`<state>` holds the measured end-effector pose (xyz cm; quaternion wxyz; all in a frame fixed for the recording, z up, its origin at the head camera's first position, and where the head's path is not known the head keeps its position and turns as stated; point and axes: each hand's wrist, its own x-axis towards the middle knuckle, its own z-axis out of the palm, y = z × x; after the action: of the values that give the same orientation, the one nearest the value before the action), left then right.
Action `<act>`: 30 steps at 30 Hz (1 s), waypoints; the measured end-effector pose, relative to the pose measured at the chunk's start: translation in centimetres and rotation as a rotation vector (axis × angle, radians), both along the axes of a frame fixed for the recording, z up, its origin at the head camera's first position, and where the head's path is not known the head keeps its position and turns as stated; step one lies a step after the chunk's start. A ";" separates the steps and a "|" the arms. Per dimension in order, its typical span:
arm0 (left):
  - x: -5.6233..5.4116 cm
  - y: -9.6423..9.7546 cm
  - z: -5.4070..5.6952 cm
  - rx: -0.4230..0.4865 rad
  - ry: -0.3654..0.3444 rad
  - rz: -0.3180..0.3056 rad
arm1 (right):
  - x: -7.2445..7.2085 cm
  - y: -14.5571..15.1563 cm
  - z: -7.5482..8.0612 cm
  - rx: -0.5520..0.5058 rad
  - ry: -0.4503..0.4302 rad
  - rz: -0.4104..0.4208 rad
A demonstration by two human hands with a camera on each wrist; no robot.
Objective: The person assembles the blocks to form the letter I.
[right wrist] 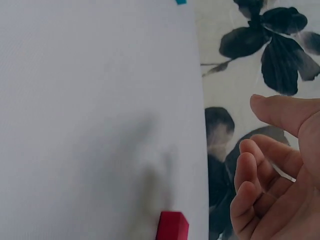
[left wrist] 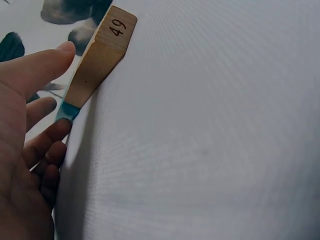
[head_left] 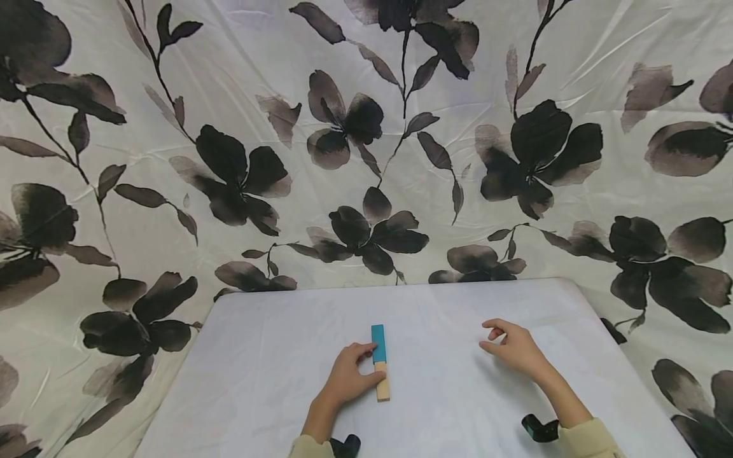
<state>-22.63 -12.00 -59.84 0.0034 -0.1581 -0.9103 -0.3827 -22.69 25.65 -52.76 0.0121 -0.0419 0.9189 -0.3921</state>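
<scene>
A blue block [head_left: 378, 343] and a plain wooden block [head_left: 383, 390] lie end to end in a line on the white table. My left hand [head_left: 350, 375] is just left of them, its index fingertip at the blue block and its thumb over the plain one. In the left wrist view the plain block shows the number 49 on its end, and the fingers are loosely bent without wrapping round it. My right hand [head_left: 512, 346] hovers over the right side of the table, fingers loosely bent, holding nothing. A red block [right wrist: 172, 226] shows at the bottom of the right wrist view.
The white table [head_left: 275, 356] has rounded far corners. Behind it hangs a pale cloth [head_left: 435, 210] with dark flowers. Black wrist cameras [head_left: 539, 429] sit by both sleeves. A small blue piece [right wrist: 181, 2] shows at the right wrist view's top edge.
</scene>
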 end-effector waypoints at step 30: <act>0.0 -0.1 0.1 0.008 -0.009 0.017 | 0.5 4.6 -2.6 0.008 0.100 -0.146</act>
<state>-22.60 -12.09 -59.78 0.0032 -0.1484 -0.9101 -0.3869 -22.15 30.21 -55.38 -0.0622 0.0058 0.9205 -0.3856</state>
